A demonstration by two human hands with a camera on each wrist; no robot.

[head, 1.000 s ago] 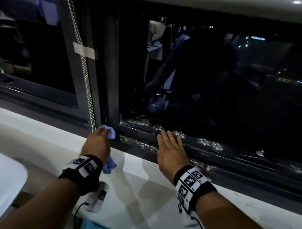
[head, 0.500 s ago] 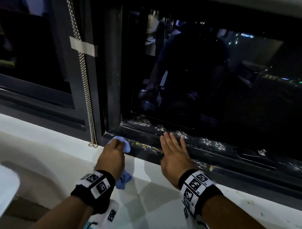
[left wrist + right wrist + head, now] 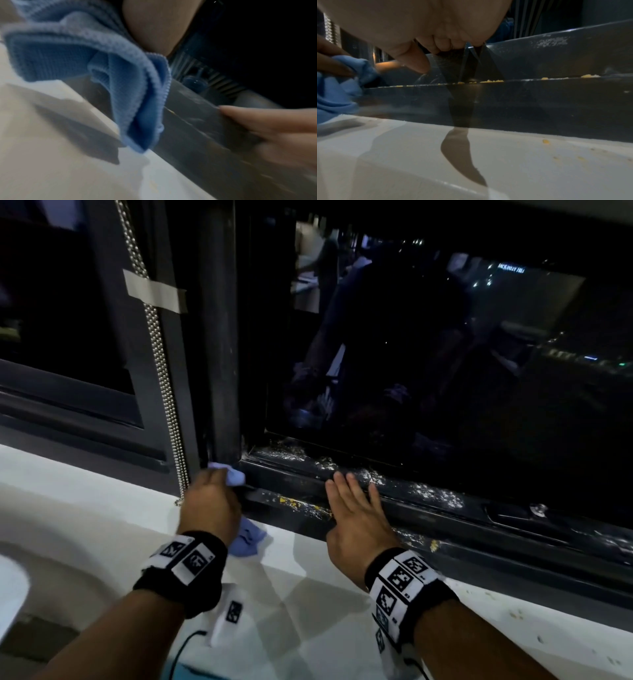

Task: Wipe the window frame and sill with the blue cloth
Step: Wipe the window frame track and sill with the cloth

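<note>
My left hand (image 3: 210, 501) grips the bunched blue cloth (image 3: 233, 477) and presses it into the corner where the dark upright meets the bottom rail of the window frame (image 3: 291, 501). A loose end of the cloth (image 3: 137, 102) hangs down over the white sill (image 3: 102, 508). My right hand (image 3: 352, 508) lies flat with straight fingers on the frame's bottom rail (image 3: 539, 97), a little to the right of the cloth (image 3: 339, 92). White and yellow crumbs (image 3: 491, 81) dot the rail.
A beaded blind chain (image 3: 161, 392) hangs down the upright just left of my left hand, with a strip of tape (image 3: 154, 290) across it. The dark glass pane (image 3: 445, 354) reflects the room. A window handle (image 3: 513, 511) sits on the rail at the right.
My left hand slid the cloth right along the rail half a second ago, then drew it back to the corner by the upright. My right hand has stayed flat on the rail.
</note>
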